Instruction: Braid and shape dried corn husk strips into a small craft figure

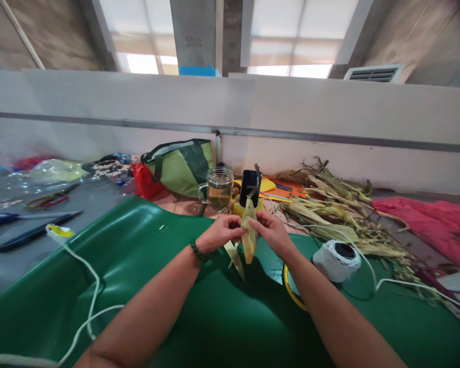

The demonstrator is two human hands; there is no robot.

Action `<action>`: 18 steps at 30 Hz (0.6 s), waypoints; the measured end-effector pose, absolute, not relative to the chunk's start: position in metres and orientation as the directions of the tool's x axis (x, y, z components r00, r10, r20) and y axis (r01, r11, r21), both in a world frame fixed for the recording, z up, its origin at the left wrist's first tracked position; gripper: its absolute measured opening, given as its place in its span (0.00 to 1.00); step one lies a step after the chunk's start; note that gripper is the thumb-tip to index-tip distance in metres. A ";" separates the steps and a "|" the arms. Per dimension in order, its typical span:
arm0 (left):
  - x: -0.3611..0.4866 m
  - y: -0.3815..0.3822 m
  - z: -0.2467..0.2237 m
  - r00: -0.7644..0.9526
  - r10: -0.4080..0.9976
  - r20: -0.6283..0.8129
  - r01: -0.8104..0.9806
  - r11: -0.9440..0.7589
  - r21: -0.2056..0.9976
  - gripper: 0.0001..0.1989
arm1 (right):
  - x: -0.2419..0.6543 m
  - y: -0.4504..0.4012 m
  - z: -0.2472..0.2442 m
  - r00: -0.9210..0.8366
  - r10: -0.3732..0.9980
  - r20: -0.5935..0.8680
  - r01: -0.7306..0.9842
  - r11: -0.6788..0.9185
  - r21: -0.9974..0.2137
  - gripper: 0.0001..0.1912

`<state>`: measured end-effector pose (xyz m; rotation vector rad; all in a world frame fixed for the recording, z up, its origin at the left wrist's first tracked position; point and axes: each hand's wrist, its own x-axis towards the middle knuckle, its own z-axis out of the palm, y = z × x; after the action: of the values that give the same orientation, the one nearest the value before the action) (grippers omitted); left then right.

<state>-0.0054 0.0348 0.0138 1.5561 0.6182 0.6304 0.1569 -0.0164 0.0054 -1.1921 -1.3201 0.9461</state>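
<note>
My left hand, with a dark green bead bracelet at its wrist, pinches the left edge of a pale yellow-green corn husk. From the other side my right hand pinches the same husk. The husk hangs between them, narrow at its lower end, above a green sheet. Below my left hand lies another loose strip of husk. A phone stands upright just behind the husk, on a yellow base.
A glass mug with amber liquid stands by a green bag. At the right are a pile of dried husks, a white roll, a cable and pink cloth. Dark tools lie at the left.
</note>
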 end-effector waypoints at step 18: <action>-0.003 0.035 0.011 0.657 0.749 0.090 0.045 -0.158 0.986 0.17 | 0.167 -0.014 0.000 -0.024 0.979 0.201 0.253 0.201 -0.946 0.17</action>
<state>-0.0031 0.0352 0.0109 1.6305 0.6627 0.7039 0.1673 -0.0141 -0.0003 -1.2360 -1.4824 0.9217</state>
